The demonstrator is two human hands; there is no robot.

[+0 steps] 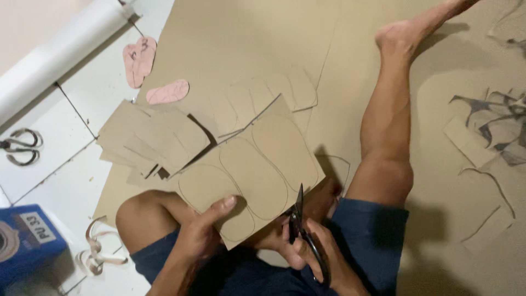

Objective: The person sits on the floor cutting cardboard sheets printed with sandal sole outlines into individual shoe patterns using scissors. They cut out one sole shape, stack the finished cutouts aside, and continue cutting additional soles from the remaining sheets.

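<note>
Currently: left hand clamped on near edge of cardboard piece, thumb on top, fingers hidden underneath. Right hand closed through handles of black scissors, blades pointing up and away, tips just at the cardboard's near right edge, blades nearly closed as far as visible. Cardboard lying up and to the left of right hand, up and right of left hand; long axis running diagonally from near left to far right, pencilled sole outlines side by side across it. Right hand nearer the cut edge; left hand nearer the sheet's near corner. Scissor axis roughly square to that near edge, in line with gap between two outlines.

Beyond left hand: stack of cut cardboard pieces overlapping the held piece's far left side. Farther left, on tiled floor: spare scissors, blue box, pink sole templates, white roll. Beyond right hand: bare leg stretched over large cardboard sheet; offcuts far right.
</note>
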